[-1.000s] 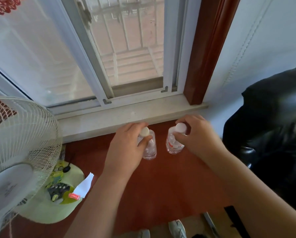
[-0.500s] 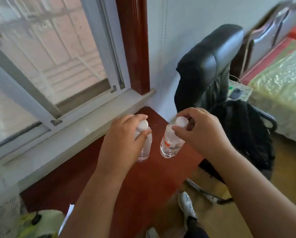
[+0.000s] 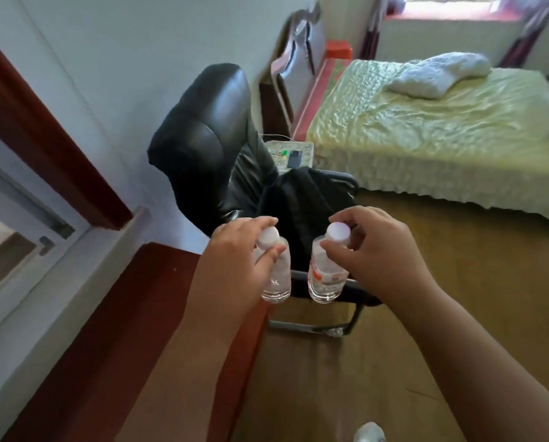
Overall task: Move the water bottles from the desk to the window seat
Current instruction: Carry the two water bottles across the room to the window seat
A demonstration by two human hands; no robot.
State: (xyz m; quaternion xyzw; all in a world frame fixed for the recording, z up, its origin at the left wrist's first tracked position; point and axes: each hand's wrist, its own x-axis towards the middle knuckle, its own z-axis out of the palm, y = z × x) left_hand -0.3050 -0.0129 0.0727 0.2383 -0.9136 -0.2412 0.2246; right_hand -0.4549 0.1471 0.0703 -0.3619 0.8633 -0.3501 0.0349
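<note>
The left hand (image 3: 235, 260) pinches the white cap and neck of one water bottle (image 3: 276, 282), and the right hand (image 3: 378, 260) pinches the cap of the other bottle (image 3: 325, 279); both grips are closed on the bottle tops, fingers curled round them. The bottles hang upright and side by side, just apart, their bases in the air.

A second ago both bottles stood on the red-brown worktop (image 3: 114, 346) close under the near window sill (image 3: 59, 269). Now they have been lifted clear and carried off its edge, out over the black chair (image 3: 203, 148) and the wood floor (image 3: 426, 314), and the view has swung away from that window toward the room. I judge the pick-up done and the carry under way; the set-down is yet to come.

Both bottles are small, clear plastic cylinders with thick rounded bases. The right one carries a red-and-white label; the left looks plain, though motion blur softens it. The caps are smooth and round. Beyond the hands, the chair's back is glossy, padded leather with a dark bag (image 3: 298, 202) on its seat. Farther out lies a bed (image 3: 426, 132) under a crinkled pale green cover, with a bright window (image 3: 451, 4) and red ledge past it, possibly the window seat.
</note>
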